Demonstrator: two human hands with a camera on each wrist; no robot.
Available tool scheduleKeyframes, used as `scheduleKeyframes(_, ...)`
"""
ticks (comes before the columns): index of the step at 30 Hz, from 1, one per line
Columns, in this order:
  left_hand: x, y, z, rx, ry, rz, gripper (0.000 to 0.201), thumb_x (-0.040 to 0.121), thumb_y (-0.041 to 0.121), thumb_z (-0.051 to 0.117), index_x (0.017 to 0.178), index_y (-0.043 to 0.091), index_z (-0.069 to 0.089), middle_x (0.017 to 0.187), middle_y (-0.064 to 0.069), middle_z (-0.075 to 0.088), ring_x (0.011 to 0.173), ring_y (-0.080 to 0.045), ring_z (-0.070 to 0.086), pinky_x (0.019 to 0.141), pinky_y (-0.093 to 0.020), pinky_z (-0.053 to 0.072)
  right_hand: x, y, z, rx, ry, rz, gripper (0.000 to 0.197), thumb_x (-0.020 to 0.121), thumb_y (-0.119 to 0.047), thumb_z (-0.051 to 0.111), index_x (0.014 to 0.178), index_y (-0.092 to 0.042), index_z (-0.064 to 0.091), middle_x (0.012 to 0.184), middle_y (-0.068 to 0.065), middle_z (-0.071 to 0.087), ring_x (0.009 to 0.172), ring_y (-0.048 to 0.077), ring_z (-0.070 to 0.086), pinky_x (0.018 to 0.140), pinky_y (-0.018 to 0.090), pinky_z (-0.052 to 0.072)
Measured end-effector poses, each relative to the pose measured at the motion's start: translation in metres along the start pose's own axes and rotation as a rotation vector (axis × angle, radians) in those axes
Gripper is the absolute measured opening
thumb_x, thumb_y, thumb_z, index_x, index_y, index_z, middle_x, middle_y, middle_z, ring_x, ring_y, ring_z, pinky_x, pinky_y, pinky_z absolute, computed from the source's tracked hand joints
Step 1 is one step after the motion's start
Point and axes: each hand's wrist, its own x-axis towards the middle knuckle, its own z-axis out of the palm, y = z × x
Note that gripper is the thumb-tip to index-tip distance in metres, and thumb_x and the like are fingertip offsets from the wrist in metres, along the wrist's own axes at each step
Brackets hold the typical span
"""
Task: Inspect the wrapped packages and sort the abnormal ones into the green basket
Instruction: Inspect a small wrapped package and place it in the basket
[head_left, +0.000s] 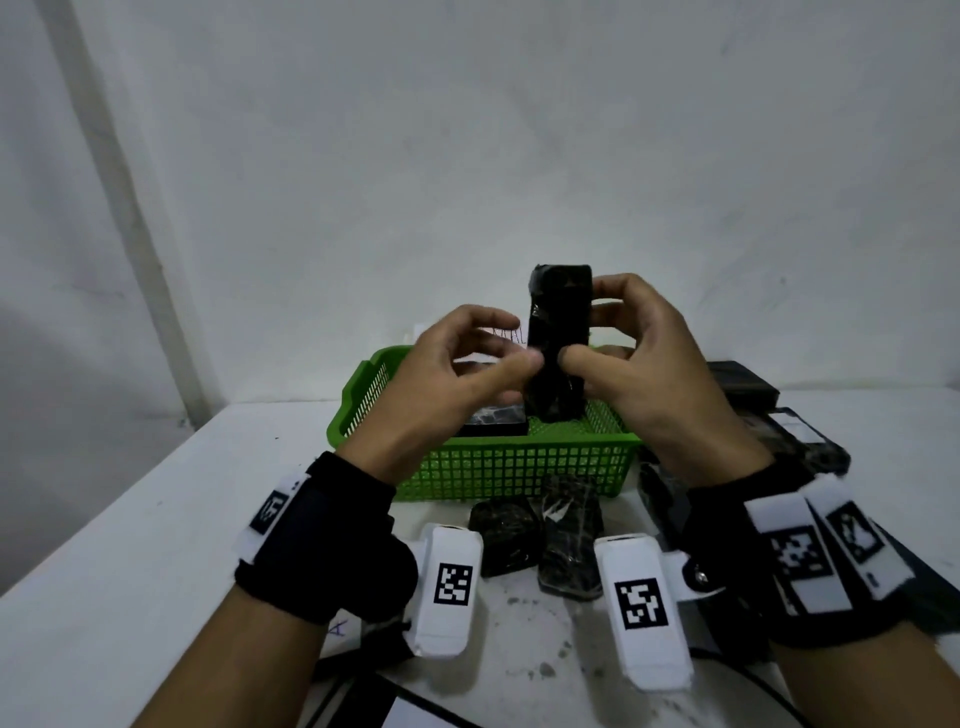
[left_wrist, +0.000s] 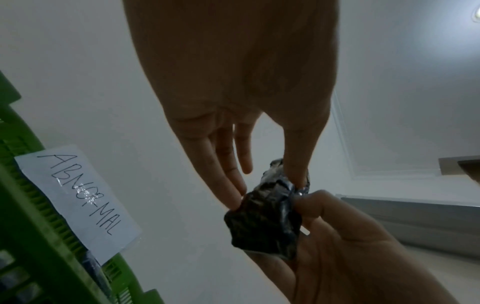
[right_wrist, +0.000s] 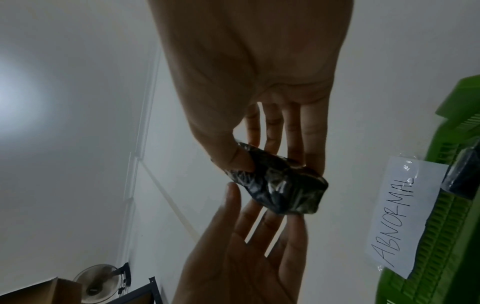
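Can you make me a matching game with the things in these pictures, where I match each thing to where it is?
Things:
1. tall black package
2. green basket
3. paper label
4. two small black packages

Places:
A. lying on the table in front of the basket
B. held up between the left hand and right hand
C. stuck on the basket, reading ABNORMAL
D. standing on the white table, behind the hands

Pairs: 1-B, 2-D, 3-C, 4-A

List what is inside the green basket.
One black wrapped package lies in the green basket, at its left side. The hands and the held package hide most of the floor.
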Motion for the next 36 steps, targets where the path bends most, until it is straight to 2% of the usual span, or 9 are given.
scheduleKeyframes(5,0.001,-0.002,0.001,0.118,-0.030,0.099,0.022,0.084,0.007,0.076,0.104,0.013,0.066,0.096,-0.001,0.070,0.092,-0.023,0.072,0.080,-0.034,0.060,0.002,-0.002,-0.005,0.216,-0.117,0.066,0.028,0.094,-0.008,0.063,0.118,-0.023,0.061,0.113,-0.002,0.068,0.092,0.016,0.075,0.080,0.040,0.063)
scheduleKeyframes(8,0.000,-0.002,0.001,0.215,-0.012,0.202,0.021,0.084,0.007,0.076,0.099,0.019,0.066,0.092,0.009,0.069,0.094,-0.011,0.068,0.079,-0.027,0.057,0.002,-0.008,-0.009,0.313,-0.166,0.076,0.011,0.099,-0.023,0.057,0.105,-0.023,0.067,0.104,-0.003,0.072,0.094,0.013,0.073,0.083,0.037,0.061)
scheduleKeyframes(12,-0.001,-0.005,0.003,0.336,0.050,0.296,0.021,0.085,0.009,0.074,0.097,0.023,0.065,0.095,0.015,0.065,0.098,-0.008,0.062,0.078,-0.023,0.056,0.003,-0.007,-0.007,0.312,-0.175,0.031,0.009,0.099,-0.020,0.058,0.099,-0.020,0.067,0.095,-0.006,0.070,0.099,0.011,0.070,0.082,0.036,0.061)
scheduleKeyframes(16,-0.001,-0.009,0.006,0.479,0.100,0.438,0.028,0.084,0.001,0.071,0.098,0.024,0.063,0.097,0.009,0.062,0.093,-0.008,0.060,0.072,-0.011,0.049,0.003,-0.004,0.002,0.217,-0.122,-0.068,0.003,0.093,-0.018,0.069,0.092,-0.018,0.071,0.085,-0.007,0.069,0.088,0.012,0.070,0.078,0.035,0.061)
scheduleKeyframes(21,0.000,-0.012,0.004,0.411,0.065,0.400,0.024,0.086,0.007,0.072,0.104,0.020,0.063,0.102,0.008,0.061,0.101,-0.012,0.062,0.081,-0.024,0.056,0.003,0.002,0.009,0.169,0.030,-0.167,0.008,0.089,-0.018,0.073,0.084,-0.013,0.069,0.085,0.000,0.073,0.091,0.033,0.071,0.083,0.051,0.061)
scheduleKeyframes(23,-0.001,-0.011,0.004,0.414,0.022,0.376,0.028,0.084,0.014,0.076,0.108,0.020,0.062,0.105,0.009,0.060,0.104,-0.014,0.062,0.085,-0.029,0.057,0.003,0.002,0.010,0.217,0.035,-0.138,0.009,0.089,-0.017,0.074,0.083,-0.014,0.069,0.082,-0.001,0.072,0.087,0.030,0.072,0.078,0.048,0.062)
scheduleKeyframes(29,0.001,-0.007,-0.006,0.378,0.072,0.371,0.027,0.085,0.014,0.076,0.109,0.018,0.067,0.103,0.010,0.068,0.097,-0.010,0.067,0.078,-0.024,0.056,0.001,-0.002,0.005,0.356,-0.050,0.001,0.019,0.093,-0.029,0.066,0.104,-0.014,0.068,0.100,-0.001,0.074,0.100,0.014,0.073,0.078,0.035,0.062)
scheduleKeyframes(32,0.002,-0.006,-0.012,0.315,0.093,0.334,0.030,0.085,0.013,0.076,0.112,0.021,0.063,0.098,0.008,0.072,0.092,-0.009,0.070,0.075,-0.025,0.057,0.003,0.002,-0.001,0.096,-0.069,-0.058,0.045,0.085,-0.039,0.078,0.125,-0.029,0.061,0.119,-0.006,0.071,0.107,0.010,0.071,0.086,0.032,0.060)
scheduleKeyframes(36,0.001,-0.010,-0.009,0.320,0.078,0.323,0.022,0.085,0.011,0.076,0.095,0.018,0.058,0.090,0.006,0.068,0.081,-0.011,0.071,0.068,-0.022,0.056,-0.001,0.004,0.001,-0.119,-0.024,-0.150,0.054,0.083,-0.025,0.082,0.130,-0.029,0.057,0.116,-0.012,0.068,0.099,0.000,0.068,0.074,0.015,0.056)
